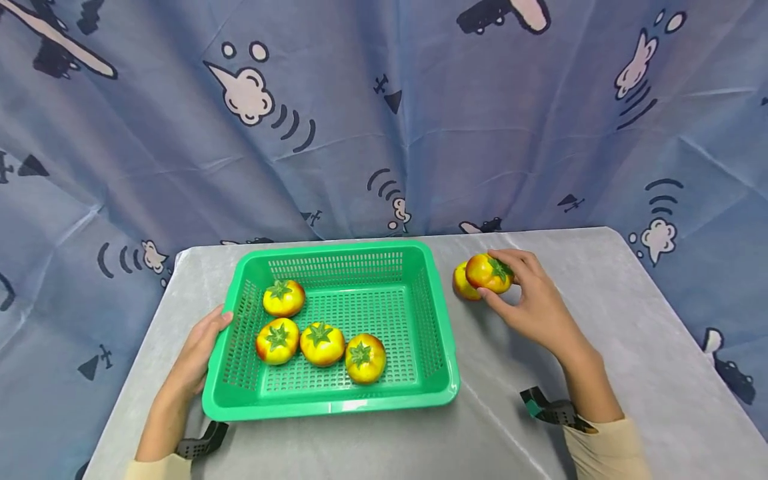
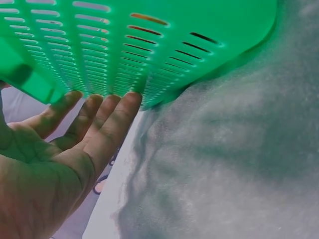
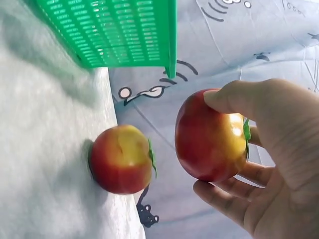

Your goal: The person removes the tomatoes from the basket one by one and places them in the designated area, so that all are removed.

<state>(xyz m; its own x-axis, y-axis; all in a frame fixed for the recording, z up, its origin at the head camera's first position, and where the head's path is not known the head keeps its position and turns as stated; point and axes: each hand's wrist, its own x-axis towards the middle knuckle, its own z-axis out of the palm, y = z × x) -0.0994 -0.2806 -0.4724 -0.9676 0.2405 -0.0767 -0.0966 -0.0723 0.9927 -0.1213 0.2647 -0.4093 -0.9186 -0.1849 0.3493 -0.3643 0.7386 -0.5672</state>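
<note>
My right hand (image 1: 534, 307) pinches a red-and-yellow tomato (image 1: 489, 273) between thumb and fingers, its green leafy top turned toward the palm in the right wrist view. Just beside it, a second tomato (image 3: 121, 159) rests on the table and is partly hidden in the head view. My left hand (image 1: 195, 350) holds the left rim of a green plastic basket (image 1: 336, 407); in the left wrist view its fingertips (image 2: 132, 97) lie against the slotted outer wall. Inside the basket sit several tomatoes, among them one at the back left (image 1: 284, 298) and one toward the front right (image 1: 365, 359).
A pale grey cloth covers the table (image 1: 648, 360). Behind it hangs a blue patterned curtain (image 1: 468, 133). The basket's right wall (image 1: 441, 320) stands between its tomatoes and my right hand. Both wrists wear dark straps (image 1: 555, 410).
</note>
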